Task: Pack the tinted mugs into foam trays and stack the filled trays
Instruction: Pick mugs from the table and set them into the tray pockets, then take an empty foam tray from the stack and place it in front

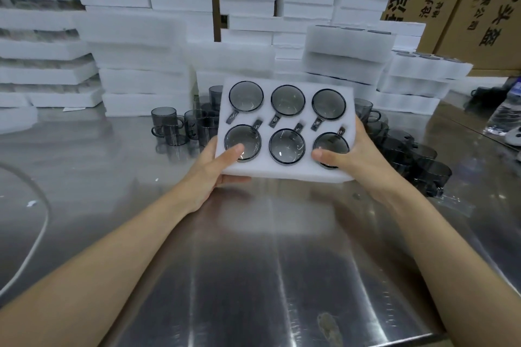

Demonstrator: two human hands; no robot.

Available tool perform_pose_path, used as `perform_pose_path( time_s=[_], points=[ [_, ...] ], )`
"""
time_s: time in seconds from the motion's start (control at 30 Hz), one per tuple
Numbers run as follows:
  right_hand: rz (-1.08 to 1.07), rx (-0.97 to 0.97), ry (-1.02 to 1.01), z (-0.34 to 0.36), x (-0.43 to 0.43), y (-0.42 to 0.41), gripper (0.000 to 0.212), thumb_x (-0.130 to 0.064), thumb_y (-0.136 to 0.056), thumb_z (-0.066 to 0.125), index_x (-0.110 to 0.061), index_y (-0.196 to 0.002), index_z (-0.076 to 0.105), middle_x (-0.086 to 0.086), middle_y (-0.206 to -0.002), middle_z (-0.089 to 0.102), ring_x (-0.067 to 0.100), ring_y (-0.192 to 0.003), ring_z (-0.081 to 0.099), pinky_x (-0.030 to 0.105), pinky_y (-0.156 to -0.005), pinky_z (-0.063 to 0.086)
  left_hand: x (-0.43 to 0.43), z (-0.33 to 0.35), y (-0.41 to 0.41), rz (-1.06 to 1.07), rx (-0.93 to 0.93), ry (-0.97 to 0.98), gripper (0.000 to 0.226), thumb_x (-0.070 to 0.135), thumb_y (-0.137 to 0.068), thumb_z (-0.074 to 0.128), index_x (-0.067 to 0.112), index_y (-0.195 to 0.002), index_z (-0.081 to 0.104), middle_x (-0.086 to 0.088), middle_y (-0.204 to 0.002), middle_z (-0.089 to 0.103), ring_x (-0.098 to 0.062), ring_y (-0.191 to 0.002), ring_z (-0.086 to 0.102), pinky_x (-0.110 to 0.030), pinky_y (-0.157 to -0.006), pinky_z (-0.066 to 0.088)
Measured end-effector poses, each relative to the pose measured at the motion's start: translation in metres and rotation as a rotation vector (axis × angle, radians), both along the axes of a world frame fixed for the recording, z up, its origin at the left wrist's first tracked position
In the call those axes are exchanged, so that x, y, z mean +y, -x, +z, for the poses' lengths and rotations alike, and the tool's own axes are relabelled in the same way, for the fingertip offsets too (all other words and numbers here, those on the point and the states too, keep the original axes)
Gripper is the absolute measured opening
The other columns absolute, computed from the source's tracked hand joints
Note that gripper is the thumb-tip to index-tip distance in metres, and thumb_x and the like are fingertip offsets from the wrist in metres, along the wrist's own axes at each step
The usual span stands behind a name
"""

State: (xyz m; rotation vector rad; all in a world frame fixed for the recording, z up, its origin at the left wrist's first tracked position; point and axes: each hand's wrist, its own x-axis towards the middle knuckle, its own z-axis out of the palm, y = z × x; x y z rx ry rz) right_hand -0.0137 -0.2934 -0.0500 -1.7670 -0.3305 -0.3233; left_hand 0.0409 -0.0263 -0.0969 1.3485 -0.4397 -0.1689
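Foam tray [282, 173] with six tinted mugs [287, 100] seated in it, held above the tabletop [253, 248]. Left hand [214, 169] and right hand [358, 160] pinch its near corners, thumbs on top, fingers beneath.

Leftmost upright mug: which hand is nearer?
Left. The left hand grips the foam tray's left edge, right of the mug; the right hand grips its opposite edge, farther right.

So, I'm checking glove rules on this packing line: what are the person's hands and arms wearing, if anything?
Nothing that shows. The left hand and right hand are bare: no gloves or tape. The left forearm and right forearm are uncovered to the frame edge, with no sleeve, watch or bracelet in view. The thumbnails look short and unpainted.
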Motion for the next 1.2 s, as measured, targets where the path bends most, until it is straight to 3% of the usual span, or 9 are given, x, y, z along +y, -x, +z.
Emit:
perform_pose_path(
  time_s=[0.2, 0.4, 0.6, 0.67, 0.73, 0.8, 0.9, 1.03, 1.2],
  points=[
    [-0.028, -0.152, 0.025, -0.002, 0.01, 0.001, 0.09, -0.011, -0.07, 0.084, -0.023, -0.143, 0.032, -0.005, -0.139, 0.051, 0.011, -0.129, 0.05, 0.029, -0.102, 0.047, 0.002, 0.001, -0.002, 0.024, -0.027, -0.017, 0.07, 0.048, -0.071, 0.075, 0.026, -0.133, 0.05, 0.004, -0.123, 0.066, -0.018, -0.111, 0.065, -0.037, -0.076, 0.058],
    [-0.059, -0.141, 0.028, -0.003, 0.009, 0.003, 0.083, -0.02, -0.075, 0.082, -0.029, -0.142, 0.034, -0.012, -0.135, 0.055, 0.007, -0.124, 0.053, 0.033, -0.103, 0.047, -0.001, 0.003, 0.001, 0.033, -0.017, -0.039, 0.091, 0.065, -0.051, 0.085, 0.026, -0.127, 0.053, 0.005, -0.118, 0.069, -0.016, -0.106, 0.067, -0.035, -0.074, 0.058],
    [-0.086, -0.265, 0.023, -0.004, 0.023, 0.004, 0.083, -0.02, -0.075, 0.081, -0.033, -0.142, 0.034, -0.013, -0.138, 0.051, 0.008, -0.129, 0.049, 0.028, -0.103, 0.045, 0.001, 0.008, 0.001, 0.063, 0.024, 0.044, 0.062, 0.055, -0.081, 0.058, 0.024, -0.134, 0.052, 0.0, -0.127, 0.065, -0.021, -0.113, 0.065, -0.041, -0.076, 0.059],
    [-0.064, -0.251, 0.001, -0.008, 0.025, 0.003, 0.072, -0.032, -0.086, 0.068, -0.034, -0.147, 0.027, -0.018, -0.139, 0.048, 0.003, -0.128, 0.048, 0.024, -0.103, 0.044, 0.001, 0.012, 0.004, 0.111, 0.011, 0.104, 0.042, 0.053, -0.087, 0.049, 0.032, -0.12, 0.065, 0.003, -0.12, 0.069, -0.017, -0.105, 0.068, -0.041, -0.07, 0.059],
    [-0.099, -0.209, -0.057, -0.014, 0.027, 0.002, 0.073, -0.047, -0.09, 0.053, -0.03, -0.151, 0.018, -0.013, -0.139, 0.047, 0.004, -0.119, 0.054, 0.027, -0.098, 0.048, 0.005, 0.018, 0.007, 0.252, 0.055, 0.233, 0.031, 0.051, -0.087, 0.049, 0.036, -0.098, 0.073, 0.007, -0.105, 0.074, -0.014, -0.091, 0.071, -0.037, -0.058, 0.058],
    [-0.177, -0.266, 0.009, -0.015, 0.027, 0.003, 0.065, -0.053, -0.09, 0.044, -0.035, -0.147, 0.02, -0.005, -0.136, 0.047, 0.01, -0.11, 0.058, 0.03, -0.091, 0.049, 0.014, 0.026, 0.005, 0.412, 0.099, 0.427, 0.026, 0.049, -0.091, 0.05, 0.035, -0.096, 0.071, 0.008, -0.102, 0.074, -0.016, -0.09, 0.072, -0.037, -0.056, 0.058],
    [-0.224, -0.338, 0.05, -0.016, 0.026, 0.003, 0.051, -0.052, -0.091, 0.039, -0.04, -0.14, 0.028, -0.008, -0.126, 0.053, 0.013, -0.108, 0.056, 0.032, -0.095, 0.045, 0.038, 0.035, -0.003, 0.662, 0.096, 0.661, 0.025, 0.048, -0.097, 0.048, 0.032, -0.113, 0.059, 0.008, -0.108, 0.073, -0.016, -0.094, 0.071, -0.036, -0.064, 0.058],
    [-0.225, -0.348, 0.125, -0.019, 0.026, 0.0, 0.05, -0.042, -0.096, 0.04, -0.031, -0.144, 0.03, -0.007, -0.122, 0.053, 0.014, -0.108, 0.054, 0.023, -0.095, 0.043, 0.066, 0.036, -0.013, 1.111, 0.092, 0.752, 0.059, 0.038, -0.095, 0.051, 0.024, -0.147, 0.028, -0.001, -0.141, 0.044, -0.017, -0.107, 0.061, -0.03, -0.066, 0.058],
    [-0.2, -0.331, 0.219, -0.023, 0.029, 0.001, 0.049, -0.033, -0.097, 0.04, -0.03, -0.145, 0.03, -0.003, -0.121, 0.052, 0.011, -0.106, 0.052, 0.017, -0.093, 0.041, 0.088, 0.024, -0.025, 1.343, 0.254, 0.776, 0.076, 0.035, -0.094, 0.049, 0.019, -0.153, 0.005, -0.008, -0.146, 0.032, -0.021, -0.106, 0.052, -0.025, -0.059, 0.057]
  ],
)
